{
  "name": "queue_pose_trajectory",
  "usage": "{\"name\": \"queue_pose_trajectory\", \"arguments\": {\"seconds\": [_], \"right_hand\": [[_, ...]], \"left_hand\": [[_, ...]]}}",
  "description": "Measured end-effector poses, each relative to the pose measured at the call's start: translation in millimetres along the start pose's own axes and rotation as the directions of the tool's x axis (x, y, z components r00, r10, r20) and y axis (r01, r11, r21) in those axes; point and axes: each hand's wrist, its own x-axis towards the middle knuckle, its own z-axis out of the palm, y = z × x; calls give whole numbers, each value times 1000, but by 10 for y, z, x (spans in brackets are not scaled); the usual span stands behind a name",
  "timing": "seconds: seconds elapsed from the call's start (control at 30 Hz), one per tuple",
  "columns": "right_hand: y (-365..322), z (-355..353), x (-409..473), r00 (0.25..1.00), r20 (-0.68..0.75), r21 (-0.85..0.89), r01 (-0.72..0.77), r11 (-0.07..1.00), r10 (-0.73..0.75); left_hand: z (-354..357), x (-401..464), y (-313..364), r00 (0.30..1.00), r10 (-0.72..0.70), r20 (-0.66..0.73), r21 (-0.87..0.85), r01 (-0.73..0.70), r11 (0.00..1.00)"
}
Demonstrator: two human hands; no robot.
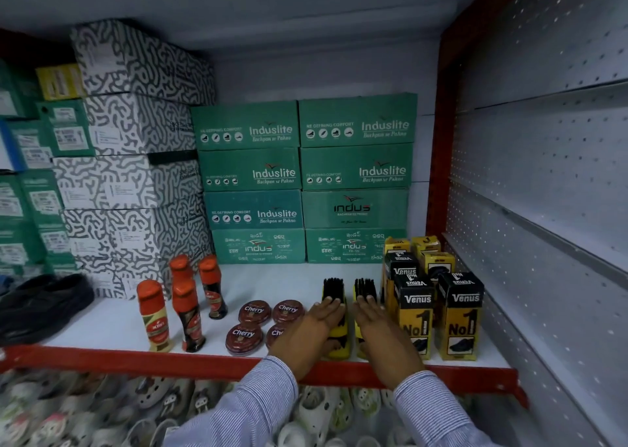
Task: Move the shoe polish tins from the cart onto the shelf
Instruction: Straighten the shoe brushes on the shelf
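Observation:
Several round dark-red Cherry shoe polish tins lie flat on the white shelf (pixel 272 281): two at the back (pixel 255 311) (pixel 288 309), two at the front (pixel 243 338) (pixel 276 333). The front right one is partly hidden behind my left wrist. My left hand (pixel 321 322) is closed over a yellow shoe brush with black bristles (pixel 333 288), just right of the tins. My right hand (pixel 377 324) grips a second such brush (pixel 365 288) beside it. No cart is in view.
Kiwi liquid polish bottles (pixel 154 314) stand left of the tins, yellow-black Venus boxes (pixel 458 317) right of the brushes. Green Induslite shoeboxes (pixel 306 174) and patterned boxes (pixel 129 140) fill the back. A black shoe (pixel 40 303) lies far left. The shelf has a red front edge (pixel 136 358).

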Motion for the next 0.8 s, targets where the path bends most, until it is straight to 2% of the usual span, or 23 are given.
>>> {"name": "queue_pose_trajectory", "arguments": {"seconds": [0.33, 0.4, 0.47, 0.53, 0.6, 0.73, 0.8], "right_hand": [[-17, -32, -88, 994, -101, 94, 61, 994, -52], [-38, -174, -214, 976, -200, 108, 110, 988, -87], [-20, -364, -388, 925, -371, 113, 126, 986, -76], [98, -525, -532, 839, -545, 135, 85, 987, 2], [270, -637, -579, 796, -596, 160, -9, 987, 104], [593, -638, -545, 813, -508, 191, -216, 958, 285], [690, -583, -514, 825, -460, 198, -264, 944, 328]], "left_hand": [[-54, -97, 35, 999, -12, -46, -43, 10, 999], [-113, -158, 40, 990, -3, -143, -58, -6, 998], [-234, -197, 57, 965, 19, -262, -30, -28, 999], [-367, -128, 169, 933, 65, -354, 36, -56, 998], [-429, 11, 388, 907, 135, -399, 106, -100, 989], [-353, 311, 878, 891, 257, -375, 258, -166, 952], [-283, 427, 970, 906, 262, -333, 252, -182, 950]]}}
